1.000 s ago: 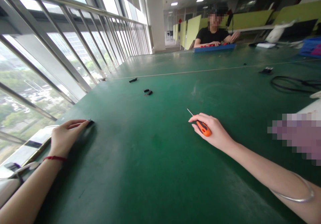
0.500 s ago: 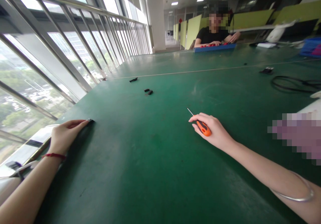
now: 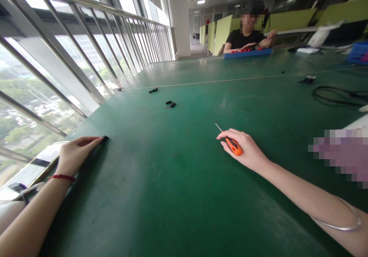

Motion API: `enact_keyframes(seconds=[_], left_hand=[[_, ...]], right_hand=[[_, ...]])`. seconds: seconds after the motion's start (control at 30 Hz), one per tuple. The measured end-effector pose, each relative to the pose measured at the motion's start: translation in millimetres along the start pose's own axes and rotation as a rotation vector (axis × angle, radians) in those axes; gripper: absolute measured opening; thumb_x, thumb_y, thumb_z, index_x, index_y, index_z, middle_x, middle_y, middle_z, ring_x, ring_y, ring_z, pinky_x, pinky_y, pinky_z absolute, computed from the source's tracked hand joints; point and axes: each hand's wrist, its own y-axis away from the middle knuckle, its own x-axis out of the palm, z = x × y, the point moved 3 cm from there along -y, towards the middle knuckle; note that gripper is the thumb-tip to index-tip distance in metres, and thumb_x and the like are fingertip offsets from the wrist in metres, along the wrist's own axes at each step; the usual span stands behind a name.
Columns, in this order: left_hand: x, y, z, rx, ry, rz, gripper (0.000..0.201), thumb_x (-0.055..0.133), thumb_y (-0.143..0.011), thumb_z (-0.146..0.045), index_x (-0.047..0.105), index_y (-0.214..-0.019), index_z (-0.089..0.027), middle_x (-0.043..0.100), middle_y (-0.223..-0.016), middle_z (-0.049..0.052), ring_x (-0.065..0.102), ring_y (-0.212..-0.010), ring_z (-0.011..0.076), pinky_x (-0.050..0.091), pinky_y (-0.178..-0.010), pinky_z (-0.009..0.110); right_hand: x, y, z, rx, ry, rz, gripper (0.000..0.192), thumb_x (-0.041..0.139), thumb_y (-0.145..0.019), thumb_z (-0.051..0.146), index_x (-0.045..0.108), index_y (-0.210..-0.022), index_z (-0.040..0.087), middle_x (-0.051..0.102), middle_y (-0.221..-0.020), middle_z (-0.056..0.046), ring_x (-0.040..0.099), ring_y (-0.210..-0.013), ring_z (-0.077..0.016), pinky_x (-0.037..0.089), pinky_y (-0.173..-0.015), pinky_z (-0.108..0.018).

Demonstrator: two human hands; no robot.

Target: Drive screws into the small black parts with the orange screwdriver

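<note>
My left hand [image 3: 75, 152] rests low over the left side of the green table [image 3: 161, 180], its fingers pinched on a small black piece [image 3: 105, 137]. Most of that piece is hidden by the fingertips, so its kind does not show. On the right, my right hand [image 3: 246, 146] is closed round a screwdriver [image 3: 234, 146] with an orange and black handle. Its thin metal shaft points away and to the left, just above or on the table top. Two small black pieces [image 3: 170, 104] lie together beyond the hands, with a longer black piece [image 3: 153, 90] farther off.
A metal railing [image 3: 86, 23] runs along the left by the windows. Across the table a person [image 3: 244, 38] sits behind a blue tray [image 3: 247, 53] with red items. Black cable [image 3: 336, 96] and dark small parts [image 3: 308, 79] lie at right. A phone-like object [image 3: 43, 161] is beside my left wrist.
The view has shifted very slightly. Both my hands keep their places and holds. The person across the table has raised one hand a little.
</note>
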Motion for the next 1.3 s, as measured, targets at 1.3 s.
enact_keyframes(seconds=[1.3], left_hand=[[148.3,125.2,-183.7,0.851,0.317,0.447,0.013,0.064,-0.076,-0.025,0.069,-0.084,-0.016,0.069,-0.082,0.004,0.064,-0.071,0.0146,0.052,-0.068,0.026]], right_hand=[[-11.3,13.1,23.7,-0.037,-0.240,-0.422,0.007,0.057,-0.077,0.018,0.055,-0.083,0.022,0.062,-0.072,0.000,0.058,-0.062,-0.0123,0.047,-0.060,-0.025]])
